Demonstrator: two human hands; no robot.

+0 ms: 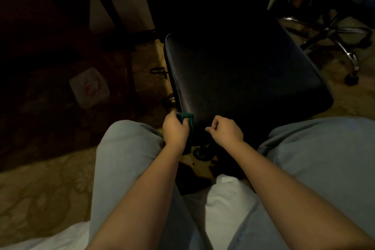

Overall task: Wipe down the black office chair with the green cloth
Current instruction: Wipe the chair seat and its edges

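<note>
One green cloth (185, 116), gripped by left hand (175, 130), on chair (233, 77) front-left corner.

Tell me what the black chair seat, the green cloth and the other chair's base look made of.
The black chair seat: probably leather or vinyl, smooth with a dull sheen along its left edge. The green cloth: soft matte fabric, bunched where the left hand grips it; weave too dim to tell. The other chair's base: polished metal, likely chrome, given bright reflections.
</note>
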